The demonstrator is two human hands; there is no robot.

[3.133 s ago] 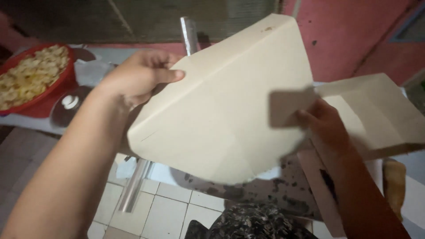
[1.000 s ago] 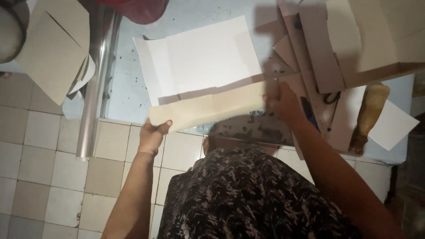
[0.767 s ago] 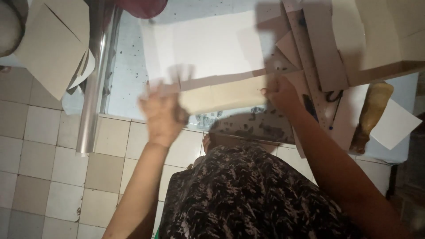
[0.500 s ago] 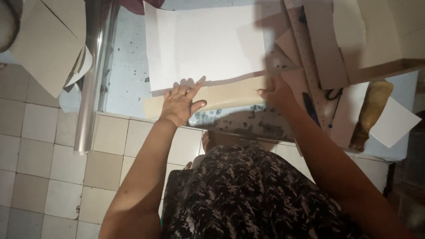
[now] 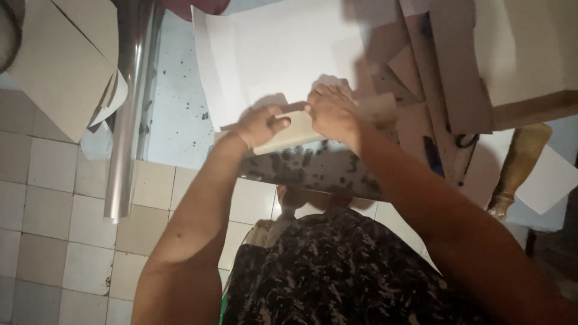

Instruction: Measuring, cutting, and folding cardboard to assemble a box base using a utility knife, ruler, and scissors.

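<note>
We cannot see the middle of the folded cardboard strip (image 5: 289, 135): the left hand (image 5: 259, 125) and right hand (image 5: 332, 111) cover it. The white sheet (image 5: 277, 54) is cut by the top edge.

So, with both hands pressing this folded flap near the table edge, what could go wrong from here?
1. The left hand and right hand press the cream cardboard flap close to the table edge; a slip might push it off or skew the crease.
2. The white sheet lies loose beneath and could shift.
3. Cardboard pieces crowd the right side and may get knocked; the bottle there could tip.
</note>
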